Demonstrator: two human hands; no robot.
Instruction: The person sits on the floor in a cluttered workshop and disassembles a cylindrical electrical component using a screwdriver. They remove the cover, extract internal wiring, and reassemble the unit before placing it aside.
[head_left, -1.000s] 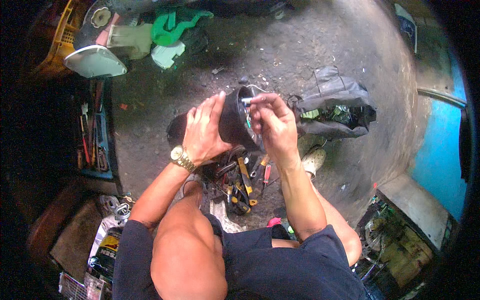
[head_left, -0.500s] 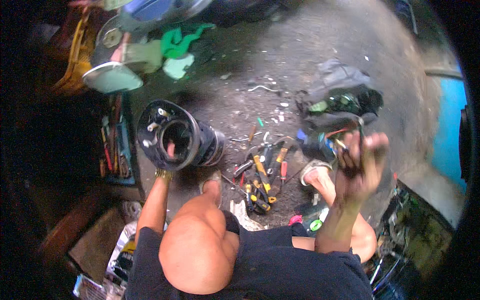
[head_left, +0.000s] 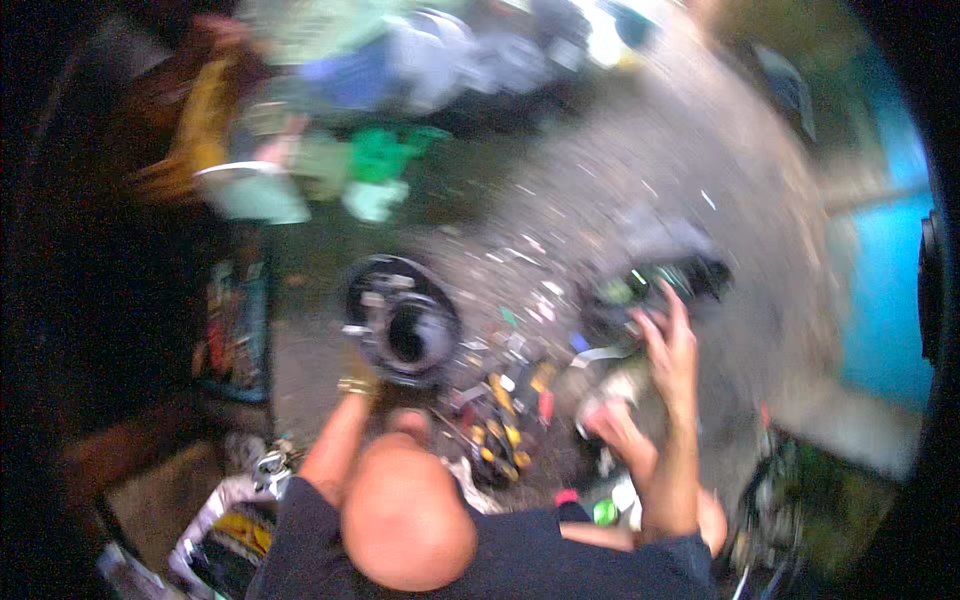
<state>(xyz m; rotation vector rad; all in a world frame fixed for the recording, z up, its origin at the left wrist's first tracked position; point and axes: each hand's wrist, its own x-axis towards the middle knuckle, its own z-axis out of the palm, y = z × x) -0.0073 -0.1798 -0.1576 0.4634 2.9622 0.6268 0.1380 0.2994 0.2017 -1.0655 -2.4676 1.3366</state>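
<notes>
In the blurred head view, my left hand [head_left: 358, 370] is closed on a black cylindrical housing [head_left: 430, 350], mostly hidden beneath it; the housing's round end faces up, showing an off-centre opening and small pale fittings. My right hand [head_left: 668, 340] is open, fingers apart, in front of a grey-black bag [head_left: 680, 255] with shiny, greenish contents. Assorted hand tools [head_left: 495, 430], some yellow-handled, one red, lie on the dirty floor between my feet, with small scattered bits around them.
A blue toolbox [head_left: 235, 330] stands at the left. Behind are a green object [head_left: 375, 155], a whitish panel [head_left: 250, 190], a yellow plastic item [head_left: 200, 120] and a blurred pile of bluish things [head_left: 430, 55]. A blue surface [head_left: 880, 300] lines the right; cluttered containers [head_left: 225, 530] sit lower left.
The housing went from sideways under both hands to end-up in my left hand. My right hand left it, moved rightward, and its bent fingers have spread. The view has shifted and blurred.
</notes>
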